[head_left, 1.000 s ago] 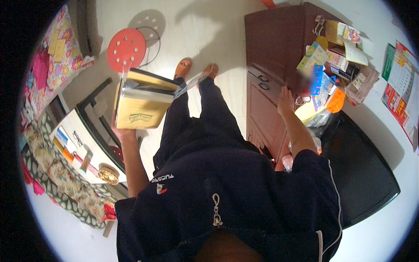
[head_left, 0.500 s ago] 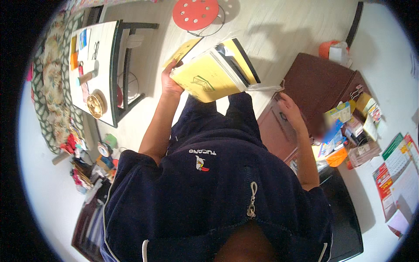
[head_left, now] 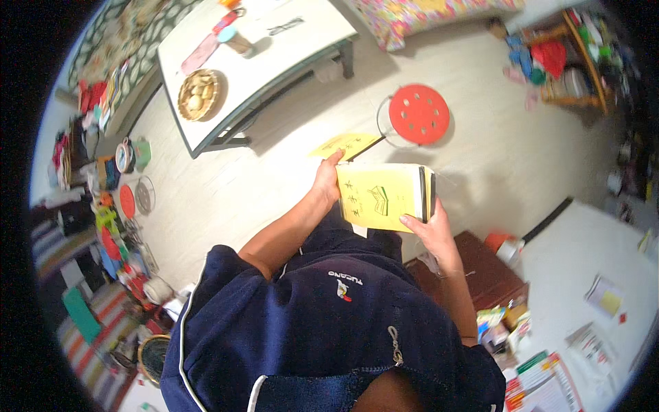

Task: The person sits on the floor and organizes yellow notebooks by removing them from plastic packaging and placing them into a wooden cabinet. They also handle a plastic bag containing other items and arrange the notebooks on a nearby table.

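Observation:
A stack of yellow exercise books (head_left: 381,198) is in front of me at waist height, the top cover marked with a green drawing of an open book. My left hand (head_left: 327,180) is closed around the stack's left edge. Another yellow exercise book (head_left: 345,145) sticks out beyond that hand at an angle, seemingly held by the same fingers. On the other side my right hand (head_left: 436,235) grips the near right corner, its thumb on the top cover and its other fingers hidden underneath. Something thin and clear, like plastic wrap, shows faintly by the right wrist.
Ahead on the left stands a white table (head_left: 274,65) bearing a wicker basket (head_left: 199,95) and a cup with a blue lid (head_left: 235,41). A red stool (head_left: 419,115) is on the floor beyond the books. Close on my right is a brown cabinet (head_left: 484,268) with clutter.
My right hand has come from above the cabinet onto the stack's right side and grips it. The view has turned leftward, and the stack lies more level across my front.

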The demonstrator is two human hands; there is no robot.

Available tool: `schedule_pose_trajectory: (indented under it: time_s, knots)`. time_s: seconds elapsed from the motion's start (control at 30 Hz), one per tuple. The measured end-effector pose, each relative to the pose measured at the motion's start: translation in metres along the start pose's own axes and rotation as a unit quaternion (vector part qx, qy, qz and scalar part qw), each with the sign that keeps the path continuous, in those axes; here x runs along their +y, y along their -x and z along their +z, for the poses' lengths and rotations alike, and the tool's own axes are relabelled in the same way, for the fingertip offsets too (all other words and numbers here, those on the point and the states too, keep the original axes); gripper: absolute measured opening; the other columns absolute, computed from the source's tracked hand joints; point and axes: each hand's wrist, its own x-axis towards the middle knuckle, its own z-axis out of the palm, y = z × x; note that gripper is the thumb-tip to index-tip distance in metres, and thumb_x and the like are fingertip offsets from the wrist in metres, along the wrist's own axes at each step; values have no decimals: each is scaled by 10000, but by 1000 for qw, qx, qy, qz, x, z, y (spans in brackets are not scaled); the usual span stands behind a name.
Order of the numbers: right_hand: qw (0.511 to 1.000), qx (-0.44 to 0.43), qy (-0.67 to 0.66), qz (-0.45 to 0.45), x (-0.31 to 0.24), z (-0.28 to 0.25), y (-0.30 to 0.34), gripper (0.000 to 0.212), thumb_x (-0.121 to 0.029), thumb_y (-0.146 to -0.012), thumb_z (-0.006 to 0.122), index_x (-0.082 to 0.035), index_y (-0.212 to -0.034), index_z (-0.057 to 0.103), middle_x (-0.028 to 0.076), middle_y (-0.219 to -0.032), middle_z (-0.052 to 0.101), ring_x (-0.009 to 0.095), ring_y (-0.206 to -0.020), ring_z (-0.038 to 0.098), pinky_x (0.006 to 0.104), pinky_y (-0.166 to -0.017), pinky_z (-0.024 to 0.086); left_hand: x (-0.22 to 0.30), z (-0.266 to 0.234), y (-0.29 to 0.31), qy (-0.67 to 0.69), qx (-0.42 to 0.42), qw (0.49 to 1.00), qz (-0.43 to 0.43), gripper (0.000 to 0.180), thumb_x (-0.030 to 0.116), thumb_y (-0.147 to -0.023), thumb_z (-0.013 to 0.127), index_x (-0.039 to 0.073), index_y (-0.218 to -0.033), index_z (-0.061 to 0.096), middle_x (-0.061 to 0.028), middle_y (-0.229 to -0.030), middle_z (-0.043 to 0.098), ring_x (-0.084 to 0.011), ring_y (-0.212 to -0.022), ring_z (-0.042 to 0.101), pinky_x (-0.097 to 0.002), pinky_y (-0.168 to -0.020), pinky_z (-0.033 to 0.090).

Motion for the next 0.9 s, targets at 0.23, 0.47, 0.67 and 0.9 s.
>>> schedule_pose_trajectory:
  time_s: [0.23, 0.47, 0.67, 0.9]
  knots:
    - [996, -83, -7, 12, -55, 57, -83, 481, -27, -691, 672, 7, -1115, 447, 84, -1002, 570, 142, -892, 548, 283, -791, 446, 90, -9, 24, 51, 31, 994, 89, 437, 397, -903, 382, 20, -1104, 474, -152, -945, 597, -263, -860, 594, -408, -762, 484]
    - [992, -123, 34, 2, -94, 95, -158, 603, -52, -661, 682, -4, -1190, 397, 88, -1083, 538, 170, -1003, 516, 304, -872, 401, 151, 0, 8, 116, 37, 986, 113, 457, 398, -915, 362, 43, -1199, 406, -140, -1064, 550, -263, -920, 580, -432, -777, 489]
    - [985, -152, -4, 87, -137, 94, -230, 567, -80, -652, 672, -11, -1167, 444, 82, -1086, 546, 174, -975, 541, 306, -861, 420, 203, 13, -33, 142, 28, 983, 112, 430, 383, -907, 400, 51, -1178, 426, -127, -1073, 546, -248, -918, 568, -426, -756, 483]
    - [974, -110, -109, 165, -142, 9, -359, 477, -56, -726, 606, 55, -1155, 430, 142, -1040, 564, 215, -913, 581, 304, -792, 477, 250, 0, -118, 85, 104, 965, 226, 337, 248, -901, 438, 12, -1141, 451, -102, -1015, 579, -210, -875, 566, -348, -736, 461]
